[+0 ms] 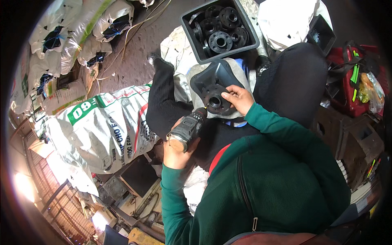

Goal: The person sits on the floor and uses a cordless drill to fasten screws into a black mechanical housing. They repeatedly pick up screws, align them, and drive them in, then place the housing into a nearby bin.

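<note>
My left hand (175, 155) is wrapped round a grey and black cordless drill (187, 131). The drill's chuck points up and to the right, with its tip at the edge of a round black flange (216, 99). My right hand (240, 99) grips that flange from its right side, thumb on its face. Small holes ring the flange round a raised hollow centre. Just beyond it, partly covered by it, lies a black flared horn (222, 72) with a rectangular mouth, resting on a grey pad (192, 83) between my legs. Whether flange and horn are joined, I cannot tell.
A black bin (254, 45) of several similar flanges stands beyond the pad. To its right are a white sack (286, 20) and a small dark tray (321, 34). A big printed white sack (98, 134) lies left; a red container (351, 77) sits right.
</note>
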Demonstrator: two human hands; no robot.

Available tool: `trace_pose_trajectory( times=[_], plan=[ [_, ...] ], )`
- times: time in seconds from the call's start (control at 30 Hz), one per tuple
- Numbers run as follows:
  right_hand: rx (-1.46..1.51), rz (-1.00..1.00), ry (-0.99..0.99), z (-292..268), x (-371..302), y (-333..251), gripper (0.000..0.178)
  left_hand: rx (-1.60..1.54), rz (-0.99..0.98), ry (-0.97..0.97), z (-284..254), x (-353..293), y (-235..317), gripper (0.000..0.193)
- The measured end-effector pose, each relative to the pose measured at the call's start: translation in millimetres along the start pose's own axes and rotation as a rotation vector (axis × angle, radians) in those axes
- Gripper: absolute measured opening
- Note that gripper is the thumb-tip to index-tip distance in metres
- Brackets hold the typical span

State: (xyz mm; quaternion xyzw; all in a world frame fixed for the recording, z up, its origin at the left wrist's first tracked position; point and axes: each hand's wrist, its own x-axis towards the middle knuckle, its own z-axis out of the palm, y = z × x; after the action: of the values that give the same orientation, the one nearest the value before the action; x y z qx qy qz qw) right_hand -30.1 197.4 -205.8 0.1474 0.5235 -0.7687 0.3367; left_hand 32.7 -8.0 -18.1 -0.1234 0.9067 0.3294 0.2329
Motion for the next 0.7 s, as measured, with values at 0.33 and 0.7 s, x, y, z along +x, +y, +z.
trace_pose_trajectory(
  times=[0.33, 0.7],
  plan=[
    [-0.017, -0.082, 0.033, 5.2, -1.4, -9.4, 0.017, 0.013, 0.005, -0.007, 6.4, 2.6, -0.8, 0.062],
    [-0.430, -0.374, 0.201, 9.3, 35.7, -13.6, 0.022, 0.050, 0.050, 0.032, 13.0, 12.1, 17.4, 0.057]
  ],
)
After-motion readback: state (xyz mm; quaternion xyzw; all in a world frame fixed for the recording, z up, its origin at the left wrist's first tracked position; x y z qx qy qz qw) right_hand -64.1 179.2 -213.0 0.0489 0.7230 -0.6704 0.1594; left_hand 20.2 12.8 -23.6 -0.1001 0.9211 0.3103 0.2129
